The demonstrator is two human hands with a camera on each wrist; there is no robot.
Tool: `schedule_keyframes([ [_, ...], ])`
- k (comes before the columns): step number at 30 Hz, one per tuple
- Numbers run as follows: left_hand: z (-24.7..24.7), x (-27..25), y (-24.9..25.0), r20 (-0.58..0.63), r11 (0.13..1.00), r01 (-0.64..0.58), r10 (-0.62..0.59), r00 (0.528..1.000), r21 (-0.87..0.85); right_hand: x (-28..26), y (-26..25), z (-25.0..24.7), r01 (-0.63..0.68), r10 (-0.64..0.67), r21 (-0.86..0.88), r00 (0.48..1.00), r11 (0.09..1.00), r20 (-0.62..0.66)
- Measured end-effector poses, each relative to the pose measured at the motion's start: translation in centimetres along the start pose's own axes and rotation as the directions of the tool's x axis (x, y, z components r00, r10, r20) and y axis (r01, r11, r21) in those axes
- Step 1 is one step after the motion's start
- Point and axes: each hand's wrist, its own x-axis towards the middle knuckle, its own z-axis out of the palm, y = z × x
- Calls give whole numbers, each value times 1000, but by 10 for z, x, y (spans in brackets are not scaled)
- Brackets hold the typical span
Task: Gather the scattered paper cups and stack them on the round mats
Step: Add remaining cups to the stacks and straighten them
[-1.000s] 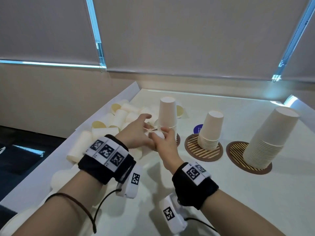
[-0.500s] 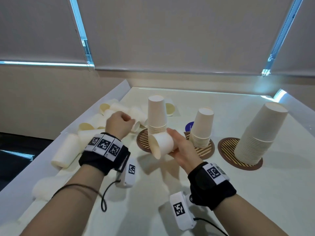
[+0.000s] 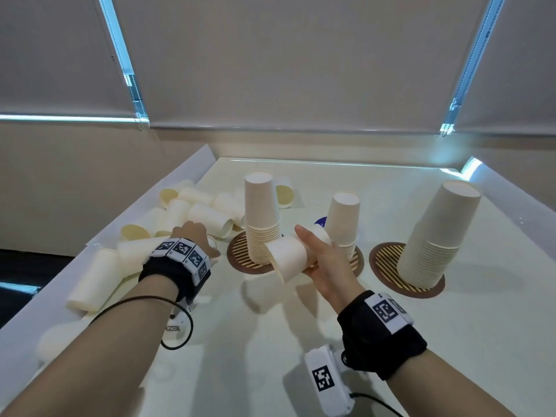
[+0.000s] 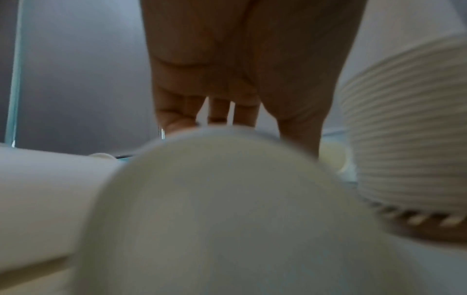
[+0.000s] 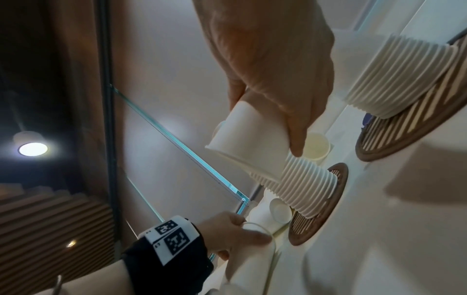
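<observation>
My right hand (image 3: 319, 257) holds a white paper cup (image 3: 288, 257) on its side, mouth to the left, just in front of the left stack (image 3: 261, 218). In the right wrist view my right hand (image 5: 267, 111) has its thumb and fingers curled round this cup (image 5: 247, 143), beside the left stack (image 5: 303, 185). My left hand (image 3: 204, 239) reaches into the pile of scattered cups (image 3: 207, 215) and grips a lying cup (image 4: 227, 209) near its rim. Three round striped mats (image 3: 240, 254) each carry an upside-down stack: left, middle (image 3: 343, 224) and the tall right one (image 3: 436, 236).
The white table (image 3: 301, 341) has a raised white wall (image 3: 144, 212) on the left, with loose cups lying against it. One more cup (image 3: 284, 195) lies behind the left stack. A small blue object (image 3: 321, 220) lies behind the middle mat.
The right hand took the cup from between both hands and drew it right and nearer. The left hand went left into the pile and took hold of another cup.
</observation>
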Motion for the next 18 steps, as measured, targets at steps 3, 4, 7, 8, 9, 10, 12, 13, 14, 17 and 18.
schedule_keyframes([
  [3,-31,-15,8,-130,934,12,-62,990,-356,-12,-9,8,147,-147,6,989,989,-24],
  [4,-42,-20,10,-183,887,-4,-91,979,-462,-16,-12,13,216,-216,-20,976,976,-33],
  [7,-70,-40,23,-199,612,-78,-132,971,-787,-29,-20,35,433,-434,-78,901,898,3],
  [8,-78,-47,30,-162,497,-81,-121,979,-864,-33,-24,44,495,-494,-87,869,865,25],
  [9,-85,-54,38,-121,382,-75,-97,988,-921,-37,-28,54,550,-549,-97,835,829,47],
  [10,-91,-60,47,-80,272,-58,-68,994,-961,-40,-31,62,606,-602,-115,795,787,68],
  [12,-98,-69,64,-1,80,-1,-2,1000,-997,-43,-39,73,707,-701,-140,706,693,97],
  [13,-101,-73,73,38,-9,38,46,998,-999,-43,-43,76,744,-740,-139,667,653,92],
  [14,-103,-78,83,73,-93,84,118,990,-992,-41,-48,76,773,-771,-145,632,618,79],
  [17,-102,-88,115,127,-176,204,372,920,-963,-29,-68,66,806,-826,-262,561,530,53],
  [18,-101,-91,125,137,-140,211,414,900,-967,-24,-75,60,792,-826,-326,560,516,55],
])
